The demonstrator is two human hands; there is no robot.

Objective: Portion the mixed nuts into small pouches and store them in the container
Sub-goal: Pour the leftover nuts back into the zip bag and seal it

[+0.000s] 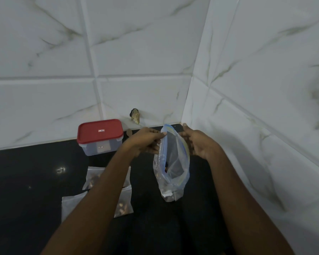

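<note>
A large clear zip bag (170, 168) with a blue zip rim stands upright on the black counter, its mouth spread wide, with nuts at its bottom. My left hand (145, 142) pinches the left side of the rim. My right hand (199, 144) holds the right side of the rim. Two small clear pouches with nuts lie flat to the left, partly hidden by my left forearm: the far pouch (94, 178) and the near pouch (72, 207). A clear container with a red lid (99, 138) stands closed at the back left.
The black counter (26, 181) meets white marble-tiled walls at the back and on the right, forming a corner just behind the bag. A small brown object (135, 115) leans against the back wall. A small round brown thing (128, 133) lies beside the container.
</note>
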